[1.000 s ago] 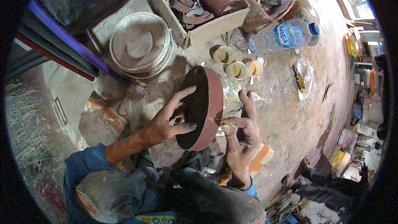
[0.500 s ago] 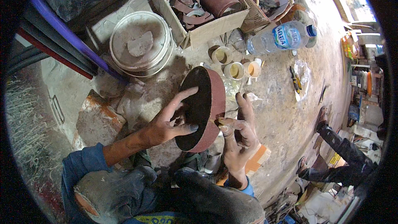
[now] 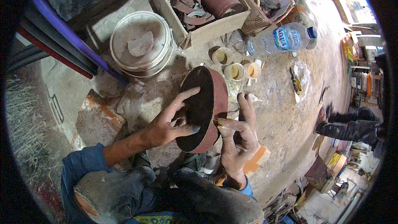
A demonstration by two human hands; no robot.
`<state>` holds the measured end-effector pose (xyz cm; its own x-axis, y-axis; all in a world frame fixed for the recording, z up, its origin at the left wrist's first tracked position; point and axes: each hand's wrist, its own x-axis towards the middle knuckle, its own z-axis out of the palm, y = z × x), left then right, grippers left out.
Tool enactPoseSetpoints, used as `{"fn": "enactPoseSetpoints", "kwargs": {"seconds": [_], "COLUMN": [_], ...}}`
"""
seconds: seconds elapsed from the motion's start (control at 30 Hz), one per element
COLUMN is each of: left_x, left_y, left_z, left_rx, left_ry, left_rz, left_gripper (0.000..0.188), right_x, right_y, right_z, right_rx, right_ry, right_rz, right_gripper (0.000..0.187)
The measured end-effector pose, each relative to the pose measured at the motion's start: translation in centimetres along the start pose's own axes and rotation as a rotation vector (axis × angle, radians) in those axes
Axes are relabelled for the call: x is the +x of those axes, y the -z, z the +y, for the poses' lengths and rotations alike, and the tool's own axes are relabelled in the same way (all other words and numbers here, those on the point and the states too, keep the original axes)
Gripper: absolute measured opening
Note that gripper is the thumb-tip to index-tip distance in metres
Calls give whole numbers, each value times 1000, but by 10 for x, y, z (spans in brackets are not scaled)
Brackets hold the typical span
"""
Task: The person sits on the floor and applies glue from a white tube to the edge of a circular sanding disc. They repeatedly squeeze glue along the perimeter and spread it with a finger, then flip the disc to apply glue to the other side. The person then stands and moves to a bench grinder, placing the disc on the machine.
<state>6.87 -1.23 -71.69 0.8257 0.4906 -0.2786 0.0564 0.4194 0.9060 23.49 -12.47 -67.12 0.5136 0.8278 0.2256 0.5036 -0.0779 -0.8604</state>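
A round sanding wheel (image 3: pixel 198 108) stands on edge in front of me, its dark, flat face turned to my left. Reddish-brown sandpaper (image 3: pixel 220 95) wraps its rim. My left hand (image 3: pixel 163 126) supports the wheel from that side, thumb and index finger spread against the dark face and the other fingers curled near its middle. On the opposite side, thumb and index finger of my right hand (image 3: pixel 239 143) pinch at the sandpaper, where a small seam or tear shows. The remaining right fingers point up, away from the wheel.
Beyond the wheel stand small cups (image 3: pixel 234 71) and a clear plastic bottle (image 3: pixel 282 38) lying down. A lidded white bucket (image 3: pixel 141 41) sits far left, beside a cardboard box (image 3: pixel 215 30) of sandpaper rolls. Pliers (image 3: pixel 295 82) lie right. Another person's legs (image 3: pixel 350 129) are at far right.
The wheel has turned very slightly, and my right fingertips have shifted a little left along the sandpaper. At far right, the other person's legs have moved in a step.
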Motion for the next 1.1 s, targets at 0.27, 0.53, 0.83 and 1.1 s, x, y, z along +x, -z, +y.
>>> {"fn": "enactPoseSetpoints", "kwargs": {"seconds": [0.27, 0.53, 0.83, 1.1], "left_x": [3, 1, 2, 0], "left_y": [-2, 1, 0, 2], "left_z": [-2, 1, 1, 2], "left_rx": [1, 32, -121, -55], "left_ry": [-37, 10, 30, 10], "left_rz": [16, 12, 8, 21], "left_gripper": [89, 91, 92, 91], "right_x": [3, 3, 2, 1], "right_y": [4, 2, 10, 9], "right_z": [-4, -4, 6, 2], "right_rx": [-92, -86, 65, -82], "right_ry": [41, 49, -11, -2], "right_rz": [-74, -52, 10, -86], "right_gripper": [16, 11, 11, 18]}}
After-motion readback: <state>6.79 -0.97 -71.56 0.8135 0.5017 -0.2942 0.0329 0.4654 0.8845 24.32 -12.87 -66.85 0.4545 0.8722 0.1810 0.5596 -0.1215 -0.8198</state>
